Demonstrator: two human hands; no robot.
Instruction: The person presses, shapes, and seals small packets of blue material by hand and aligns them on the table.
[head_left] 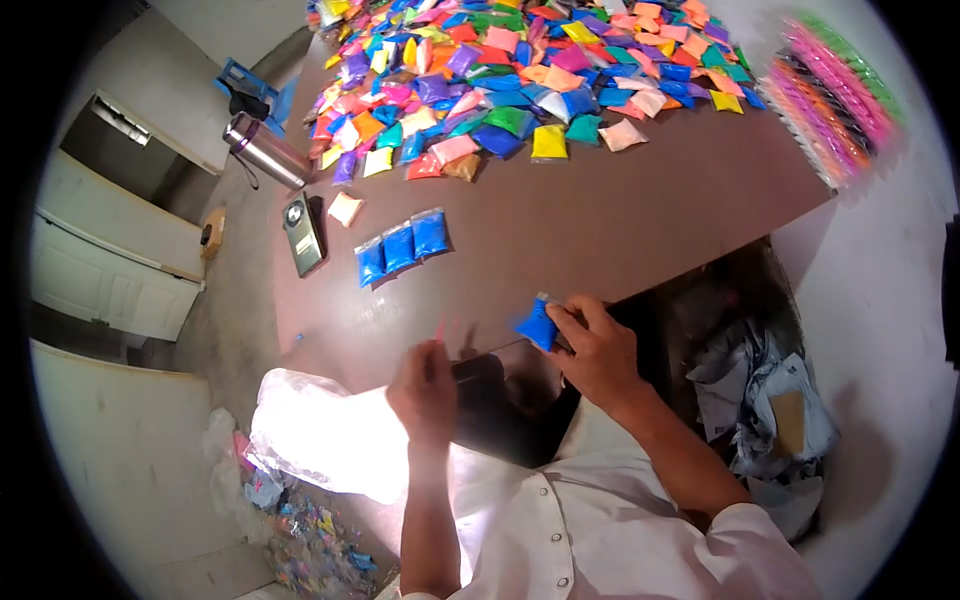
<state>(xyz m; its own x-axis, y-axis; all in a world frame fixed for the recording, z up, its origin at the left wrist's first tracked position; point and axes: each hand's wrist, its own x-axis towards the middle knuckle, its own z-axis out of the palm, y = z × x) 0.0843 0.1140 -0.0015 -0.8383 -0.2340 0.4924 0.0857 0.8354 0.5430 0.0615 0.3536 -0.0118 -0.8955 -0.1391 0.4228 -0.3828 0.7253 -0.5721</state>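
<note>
Between the thumb and fingers of my right hand (603,352) is a small blue packet (539,327), held over the front edge of the table. My left hand (422,388) is closed near that edge and smeared by motion. A thin pinkish-red thing (441,328) pokes up from its fingertips, too blurred to name. Farther in on the tabletop lie three blue packets (398,243) side by side in a slightly slanted row. A single cream packet (345,208) rests behind them, beside a phone (303,235).
A large heap of colourful packets (520,85) covers the back of the brown table (600,215). A steel bottle (268,152) stands at the left edge. Bundled coloured strips (830,100) lie at the far right. Crumpled bags (775,400) fill a space lower right; a white plastic bag (320,430) is lower left.
</note>
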